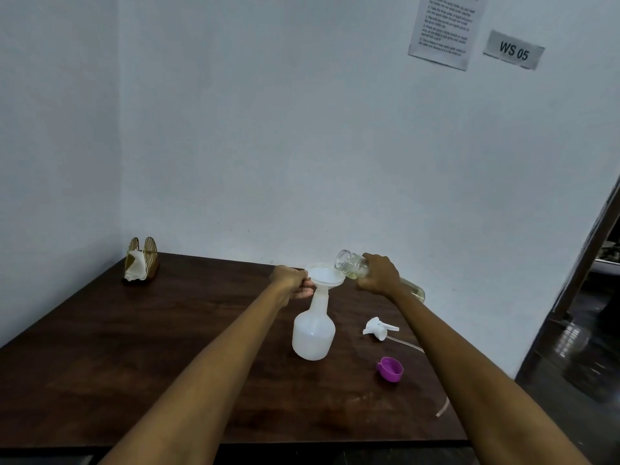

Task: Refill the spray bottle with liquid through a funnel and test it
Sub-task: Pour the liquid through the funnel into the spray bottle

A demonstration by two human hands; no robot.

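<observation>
Funnel (325, 276): white, I see it seated in the neck of the spray bottle, its wide mouth facing up.
Spray bottle (313, 332): translucent white, standing upright on the dark wooden table (134, 364), roughly mid-table, its trigger top off.
Left hand (291, 281): my fingers are curled round the funnel's left rim, pinching it at the edge, thumb underneath.
Right hand (379, 275): wrapped round the middle of a clear bottle (352, 266), fingers closed over its body.
Clear bottle: tipped nearly on its side, open mouth pointing left and sitting just above the funnel's right rim; a pale yellowish liquid (414, 290) shows in the part behind my hand. I cannot tell whether a stream is leaving the mouth.
Spray head (379, 327): white trigger piece lying on the table right of the spray bottle, its thin dip tube (407, 344) trailing away under my right forearm.
Purple cap (390, 369): lying on its side on the table, nearer to me than the spray head, apart from it.
Napkin holder (142, 261): gold wire, at the table's far left corner, with white napkins in it.
Wall: a printed sheet (444, 26) and a tag reading "WS 05" (514, 50), upper right.
</observation>
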